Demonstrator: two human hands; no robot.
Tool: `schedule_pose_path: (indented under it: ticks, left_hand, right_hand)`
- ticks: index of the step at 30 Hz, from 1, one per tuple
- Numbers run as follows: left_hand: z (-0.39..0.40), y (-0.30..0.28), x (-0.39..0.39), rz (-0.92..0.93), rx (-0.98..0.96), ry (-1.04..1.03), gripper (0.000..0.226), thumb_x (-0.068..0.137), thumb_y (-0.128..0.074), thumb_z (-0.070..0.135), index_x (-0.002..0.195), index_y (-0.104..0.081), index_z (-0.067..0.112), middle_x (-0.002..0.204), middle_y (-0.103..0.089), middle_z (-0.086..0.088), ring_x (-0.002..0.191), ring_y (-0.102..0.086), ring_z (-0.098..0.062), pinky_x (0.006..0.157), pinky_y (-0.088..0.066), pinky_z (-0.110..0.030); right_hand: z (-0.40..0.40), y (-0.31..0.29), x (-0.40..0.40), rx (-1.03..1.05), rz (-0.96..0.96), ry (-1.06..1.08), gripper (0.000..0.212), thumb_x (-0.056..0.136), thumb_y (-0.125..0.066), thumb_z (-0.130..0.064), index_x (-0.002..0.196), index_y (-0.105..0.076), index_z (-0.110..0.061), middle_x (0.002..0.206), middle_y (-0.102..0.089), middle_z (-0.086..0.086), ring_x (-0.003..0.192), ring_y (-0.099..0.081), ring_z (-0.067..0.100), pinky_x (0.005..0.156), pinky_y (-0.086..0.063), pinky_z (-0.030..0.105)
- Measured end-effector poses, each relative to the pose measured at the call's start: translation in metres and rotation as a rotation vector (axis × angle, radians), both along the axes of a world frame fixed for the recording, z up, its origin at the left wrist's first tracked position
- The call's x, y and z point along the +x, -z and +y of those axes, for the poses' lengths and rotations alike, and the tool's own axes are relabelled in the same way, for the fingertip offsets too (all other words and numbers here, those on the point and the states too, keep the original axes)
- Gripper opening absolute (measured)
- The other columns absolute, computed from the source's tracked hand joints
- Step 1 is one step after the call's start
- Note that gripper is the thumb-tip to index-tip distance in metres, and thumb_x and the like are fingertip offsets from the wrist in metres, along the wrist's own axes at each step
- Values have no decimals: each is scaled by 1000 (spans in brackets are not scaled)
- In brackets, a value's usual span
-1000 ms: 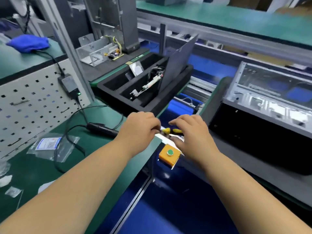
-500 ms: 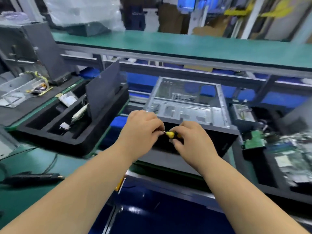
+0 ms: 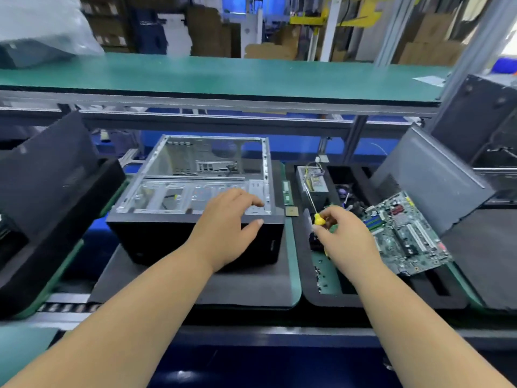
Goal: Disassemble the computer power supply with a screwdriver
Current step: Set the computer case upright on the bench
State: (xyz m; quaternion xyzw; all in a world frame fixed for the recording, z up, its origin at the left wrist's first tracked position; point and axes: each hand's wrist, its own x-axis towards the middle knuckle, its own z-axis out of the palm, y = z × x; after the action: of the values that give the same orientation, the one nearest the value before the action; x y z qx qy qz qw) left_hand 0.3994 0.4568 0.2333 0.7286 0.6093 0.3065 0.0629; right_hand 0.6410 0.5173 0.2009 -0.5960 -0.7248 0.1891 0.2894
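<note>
A slanted black foam tray (image 3: 56, 197) is walling off the left side, and next to it the stripped silver-and-black metal computer case (image 3: 195, 191) is lying open on its grey pad, its bay looking emptied out. The left hand (image 3: 223, 231) is reaching over the case's near right edge with fingers spread loose and thumb apart, gripping nothing, though I cannot tell whether it is touching the metal. Just right of it, the right hand (image 3: 344, 239) is pinching the yellow-handled screwdriver (image 3: 314, 205), its thin shaft pointing up and away toward the small grey boxy power supply (image 3: 312, 182), which is sitting at the far end of a black compartment tray (image 3: 321, 298), wires sprouting from its top. The supply is looking whole to me, so I judge the unscrewing not yet begun. Room is tight: tray walls are hemming the unit in, a green motherboard (image 3: 405, 236) is crowding the right, and a leaning grey side panel (image 3: 428, 180) is blocking beyond it.
</note>
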Motion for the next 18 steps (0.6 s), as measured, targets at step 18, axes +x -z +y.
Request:
schedule_pose_path:
  ticks: [18]
  left_hand:
    - [78, 26, 59, -68, -92, 160, 20, 91, -65, 23, 110, -67, 27, 106, -54, 15, 90, -48, 3, 93, -43, -31]
  right_hand:
    - [73, 104, 98, -450, -281, 329, 15, 88, -63, -31, 99, -54, -24, 83, -63, 0, 73, -61, 25, 60, -39, 31]
